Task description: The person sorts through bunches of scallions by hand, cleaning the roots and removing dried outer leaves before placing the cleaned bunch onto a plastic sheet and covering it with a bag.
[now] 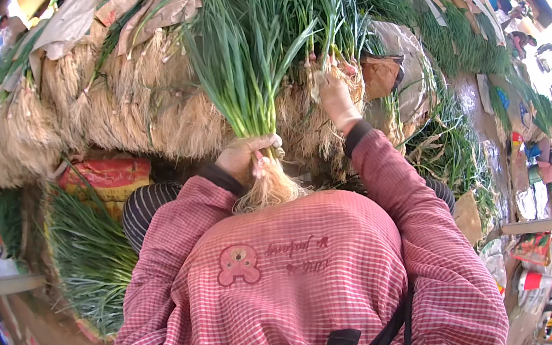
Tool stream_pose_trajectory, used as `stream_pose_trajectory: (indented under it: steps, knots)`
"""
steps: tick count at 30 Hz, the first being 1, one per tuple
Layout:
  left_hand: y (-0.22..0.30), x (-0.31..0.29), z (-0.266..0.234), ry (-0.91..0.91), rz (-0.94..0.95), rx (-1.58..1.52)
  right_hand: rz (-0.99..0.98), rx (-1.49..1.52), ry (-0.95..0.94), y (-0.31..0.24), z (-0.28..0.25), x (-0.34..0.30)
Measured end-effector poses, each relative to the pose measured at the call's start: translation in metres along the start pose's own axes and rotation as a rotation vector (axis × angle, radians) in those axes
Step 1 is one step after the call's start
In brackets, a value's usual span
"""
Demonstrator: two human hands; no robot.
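Note:
A bunch of green garlic point(245, 84) stands upright in front of me, its long leaves fanning away and its pale roots hanging toward my chest. My left hand point(245, 157), in a light glove, is wrapped round the stems just above the pinkish bulbs. To the right, my right hand point(337, 95) is closed at the bulbs and roots of other green garlic point(333, 28) at the edge of the pile. Its fingertips are partly hidden, so I cannot make out how many stalks they grip.
A long heap of green garlic with dry-looking roots point(153, 112) runs across the far side, partly covered by sacking point(68, 25). More leafy bundles point(89, 257) lie at my left beside a red and yellow sack point(105, 178). Loose leaves point(455, 153) lie at right.

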State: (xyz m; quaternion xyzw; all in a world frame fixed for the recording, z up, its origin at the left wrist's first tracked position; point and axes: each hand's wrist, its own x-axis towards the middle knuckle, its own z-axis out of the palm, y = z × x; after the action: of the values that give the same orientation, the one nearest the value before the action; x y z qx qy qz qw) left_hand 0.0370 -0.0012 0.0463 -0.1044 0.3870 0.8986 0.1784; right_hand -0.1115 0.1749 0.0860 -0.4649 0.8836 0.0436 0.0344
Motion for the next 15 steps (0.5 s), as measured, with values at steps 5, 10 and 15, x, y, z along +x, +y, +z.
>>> stream_pose_trajectory:
  steps: [5, 10, 15]
  knots:
    - [0.026, -0.016, 0.015, -0.152, 0.367, -0.233, 0.01, 0.13, -0.589, 0.027, 0.021, -0.002]
    - [0.037, -0.02, 0.002, -0.084, 0.44, -0.151, 0.607, 0.267, 0.305, 0.107, -0.002, 0.066]
    - [0.041, -0.004, 0.0, -0.036, 0.423, -0.062, 0.615, 0.471, -0.121, 0.153, 0.01, 0.089]
